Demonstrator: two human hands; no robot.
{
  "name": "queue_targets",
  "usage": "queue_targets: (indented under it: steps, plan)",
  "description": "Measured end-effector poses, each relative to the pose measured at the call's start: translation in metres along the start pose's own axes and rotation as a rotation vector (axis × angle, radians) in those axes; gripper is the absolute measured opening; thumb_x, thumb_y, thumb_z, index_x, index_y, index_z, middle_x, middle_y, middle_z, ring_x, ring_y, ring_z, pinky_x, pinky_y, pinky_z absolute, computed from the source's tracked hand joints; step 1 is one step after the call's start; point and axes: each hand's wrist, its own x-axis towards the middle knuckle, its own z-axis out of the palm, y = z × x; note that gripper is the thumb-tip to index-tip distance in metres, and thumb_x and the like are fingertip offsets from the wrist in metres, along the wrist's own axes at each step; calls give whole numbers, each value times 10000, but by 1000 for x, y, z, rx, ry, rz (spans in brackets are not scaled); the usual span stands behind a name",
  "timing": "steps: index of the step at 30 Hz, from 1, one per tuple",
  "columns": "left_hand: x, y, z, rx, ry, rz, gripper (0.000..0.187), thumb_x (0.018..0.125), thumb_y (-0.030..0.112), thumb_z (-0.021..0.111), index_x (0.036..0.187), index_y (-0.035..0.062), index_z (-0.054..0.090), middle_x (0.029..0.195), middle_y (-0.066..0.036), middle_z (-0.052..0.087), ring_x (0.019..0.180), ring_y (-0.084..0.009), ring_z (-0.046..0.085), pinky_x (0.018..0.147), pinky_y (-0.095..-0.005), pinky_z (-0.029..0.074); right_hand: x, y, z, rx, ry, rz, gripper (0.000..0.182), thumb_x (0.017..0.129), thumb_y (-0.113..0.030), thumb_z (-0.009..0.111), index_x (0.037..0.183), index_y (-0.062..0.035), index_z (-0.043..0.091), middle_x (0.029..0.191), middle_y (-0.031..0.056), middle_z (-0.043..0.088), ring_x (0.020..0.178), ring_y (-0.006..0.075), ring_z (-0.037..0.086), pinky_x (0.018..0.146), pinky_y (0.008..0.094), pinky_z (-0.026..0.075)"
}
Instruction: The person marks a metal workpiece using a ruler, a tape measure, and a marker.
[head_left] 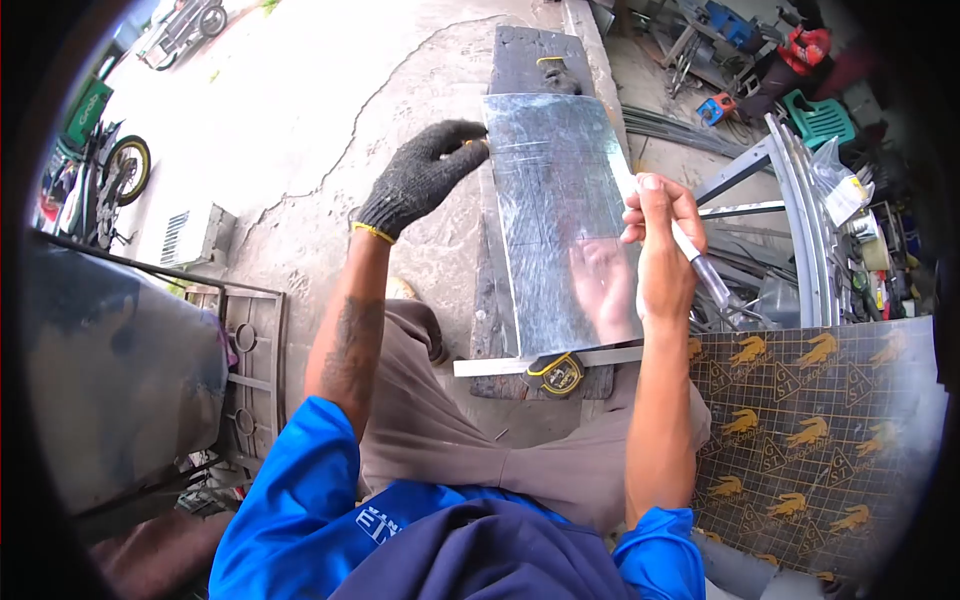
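Observation:
My left hand (425, 170), in a dark knit glove with a yellow cuff, grips the upper left edge of a shiny, see-through-looking sheet (560, 200) between thumb and fingers. The sheet lies over a dark, worn plank (490, 290) and mirrors my other hand. A white pen or marker (708, 278) is held in my bare right hand (665, 225), beside the sheet's right edge. Below the sheet's near edge, a straight pale metal bar (490, 367) crosses the plank. On it sits a black and yellow tape measure (558, 374).
A second dark glove (556, 76) rests at the plank's far end. To the right stand a metal frame (795, 210), a patterned board (800, 430) and a green plastic stool (818, 118). A person in red (806, 48) is farther back. A motorcycle (110, 180) stands at left.

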Motion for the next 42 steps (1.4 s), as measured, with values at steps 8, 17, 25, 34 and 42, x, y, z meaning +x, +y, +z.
queue_targets:
  steps: [8,17,25,34,42]
  plan:
    - [60,-61,58,-411,284,87,822,925,398,773,1529,-23,407,1288,-193,631,1049,-204,658,973,-355,522,25,22,49,41,62,180,243,990,-197,729,1039,-21,568,851,77,703,655,64,608,536,209,487]
    - [74,-54,61,-384,301,-50,506,914,341,792,1209,-23,601,990,-94,679,872,-138,635,793,-306,545,32,22,64,-169,199,154,307,961,-221,765,847,-52,536,653,49,634,513,36,519,475,216,416]
    - [75,-55,61,-534,248,-45,435,946,309,770,1173,-26,613,1001,-78,682,889,-123,625,800,-294,535,31,27,61,-236,173,112,279,980,-152,693,793,-58,508,617,46,622,499,40,526,464,220,416]
    - [73,-52,63,-492,321,-43,448,956,332,755,1186,-29,622,1019,-78,678,891,-124,615,803,-297,529,28,25,65,-244,181,67,278,976,-130,678,770,-50,509,605,54,633,485,39,537,430,216,410]
    - [75,-63,61,-431,290,-4,495,936,385,767,1162,-35,635,994,-92,682,880,-145,622,807,-309,529,28,28,66,-274,184,61,272,977,-183,700,804,-69,525,629,35,615,489,36,499,447,224,410]
